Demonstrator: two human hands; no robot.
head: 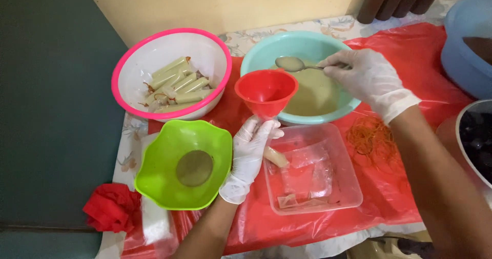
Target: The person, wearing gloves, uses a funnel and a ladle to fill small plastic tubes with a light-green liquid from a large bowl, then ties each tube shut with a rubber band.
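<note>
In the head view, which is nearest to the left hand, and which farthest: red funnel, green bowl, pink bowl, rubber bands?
1. Red funnel: held by the left hand.
2. Green bowl: just left.
3. Rubber bands: right, on the red sheet.
4. Pink bowl: back left.

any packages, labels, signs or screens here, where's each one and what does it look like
No labels, signs or screens show.
Filled packets: narrow clear plastic tubes of pale green filling, piled in the pink-rimmed white bowl, upper left.
Packet at the funnel: slim clear bag with pale filling, under the red funnel held by the left hand, over the clear tray.
Bag stack: flat clear-white plastic, lower left beside the red cloth.
</note>
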